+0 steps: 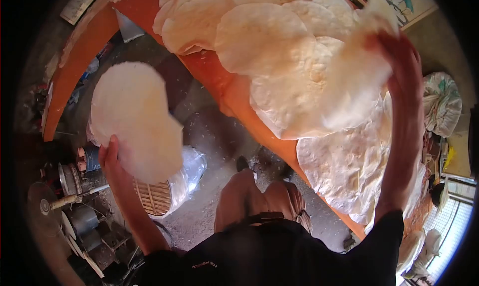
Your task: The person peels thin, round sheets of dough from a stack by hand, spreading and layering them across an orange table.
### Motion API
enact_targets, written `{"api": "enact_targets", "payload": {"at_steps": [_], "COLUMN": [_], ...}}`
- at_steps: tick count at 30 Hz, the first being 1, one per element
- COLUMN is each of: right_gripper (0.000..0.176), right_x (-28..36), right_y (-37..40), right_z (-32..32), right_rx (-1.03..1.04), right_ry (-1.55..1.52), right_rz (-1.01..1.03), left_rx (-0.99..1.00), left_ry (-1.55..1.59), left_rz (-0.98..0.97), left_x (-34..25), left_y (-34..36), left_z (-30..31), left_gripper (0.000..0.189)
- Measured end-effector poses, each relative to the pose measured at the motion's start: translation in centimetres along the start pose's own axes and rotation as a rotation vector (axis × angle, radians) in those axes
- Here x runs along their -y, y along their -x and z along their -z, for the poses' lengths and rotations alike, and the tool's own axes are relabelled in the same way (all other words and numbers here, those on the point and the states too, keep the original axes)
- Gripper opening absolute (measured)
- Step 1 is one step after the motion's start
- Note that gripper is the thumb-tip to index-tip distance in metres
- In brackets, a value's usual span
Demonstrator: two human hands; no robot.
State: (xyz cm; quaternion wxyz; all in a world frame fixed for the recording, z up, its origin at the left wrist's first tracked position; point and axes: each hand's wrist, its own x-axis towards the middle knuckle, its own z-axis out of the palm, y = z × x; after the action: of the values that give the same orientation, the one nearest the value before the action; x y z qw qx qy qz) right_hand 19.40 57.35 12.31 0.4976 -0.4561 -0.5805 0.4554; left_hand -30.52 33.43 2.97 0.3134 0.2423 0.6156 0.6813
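Note:
My left hand (111, 156) grips a large thin flatbread (132, 111) by its near edge. The thumb lies on top, while the other fingers are mostly hidden beneath. This bread hangs over the floor, overlapping a bamboo basket (148, 198) in the view. At the upper right, my right hand (396, 51) is closed on another flatbread (366, 59), smeared by motion. Under that bread, many round pale flatbreads (264, 34) overlap across an orange-covered table (212, 76). More wrinkled flatbreads (344, 161) lie toward its near right end.
The orange surface's edge slants across from upper left to lower right. A fan (47, 206) and metal cans (82, 220) stand at lower left. A filled plastic bag (443, 104) sits at the right, above a mesh window (456, 226).

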Motion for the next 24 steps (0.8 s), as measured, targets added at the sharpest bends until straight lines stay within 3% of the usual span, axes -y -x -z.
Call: {"api": "enact_targets", "payload": {"at_steps": [2,5,7,8,9,10,11,12,13,14,15,19,21,22,23,24], "right_gripper": [0.031,0.028,0.026,0.022,0.024,0.022,0.018,0.016,0.021,0.024,0.025,0.034,0.037,0.038,0.04,0.042], "right_x": [0.6,-3.6,-8.7,-11.1,-13.9,-18.7,-21.7,-21.4,-26.5,-27.5,-26.0,-21.9,-21.4,-21.1,-20.2,-18.8], "right_y": [-4.0,-8.3,-8.0,-6.2,-5.9,-5.3,-3.3,-1.9,0.4,2.0,2.7,4.8,5.1,4.9,4.4,3.8], "right_z": [-4.1,-5.3,-6.4,-7.4,-9.2,-8.3,-9.7,-11.2,-9.5,-10.3,-11.5,-11.3,-10.3,-10.4,-10.5,-10.8], "right_rx": [0.056,0.084,-0.127,0.038,-0.183,-0.124,-0.184,-0.188,0.111,-0.007,-0.045,-0.076,-0.065,-0.062,-0.075,-0.09], "right_ry": [-0.297,-0.414,-0.292,-0.618,-0.383,-0.171,-0.34,-0.213,-0.322,-0.518,-0.426,-0.27,-0.163,-0.113,-0.131,-0.149], "right_rz": [0.01,-0.03,-0.2,-0.059,-0.161,-0.322,-0.347,-0.567,-0.443,-0.643,-0.744,-0.823,-0.825,-0.83,-0.812,-0.794], "left_rx": [-0.061,-0.089,-0.084,-0.08,-0.074,-0.065,-0.051,-0.051,-0.051,-0.052,-0.041,0.049,0.184,0.303,0.472,0.584], "left_ry": [-0.028,-0.073,-0.067,-0.075,-0.082,-0.089,-0.096,-0.168,-0.239,-0.309,-0.376,-0.525,-0.613,-0.748,-0.787,-0.957], "left_rz": [0.029,0.046,0.048,0.054,0.045,0.034,0.021,0.001,-0.021,-0.043,-0.067,-0.25,-0.36,-0.485,-0.445,-0.555], "left_x": [0.1,-0.1,-0.4,-1.0,-1.2,-1.4,-1.6,-2.0,-2.8,-3.6,-4.9,-9.4,-10.3,-10.3,-9.9,-9.2], "left_y": [-0.9,-1.5,-2.1,-3.0,-3.4,-4.0,-4.7,-5.5,-6.6,-7.7,-9.6,-13.4,-15.1,-15.6,-15.2,-13.7], "left_z": [2.5,5.4,6.7,7.1,7.2,7.0,6.6,5.8,4.5,3.1,1.4,-10.2,-15.6,-18.4,-21.3,-24.9], "left_gripper": [0.034,0.034,0.033,0.032,0.032,0.031,0.03,0.03,0.03,0.03,0.03,0.03,0.025,0.018,0.013,0.011]}}
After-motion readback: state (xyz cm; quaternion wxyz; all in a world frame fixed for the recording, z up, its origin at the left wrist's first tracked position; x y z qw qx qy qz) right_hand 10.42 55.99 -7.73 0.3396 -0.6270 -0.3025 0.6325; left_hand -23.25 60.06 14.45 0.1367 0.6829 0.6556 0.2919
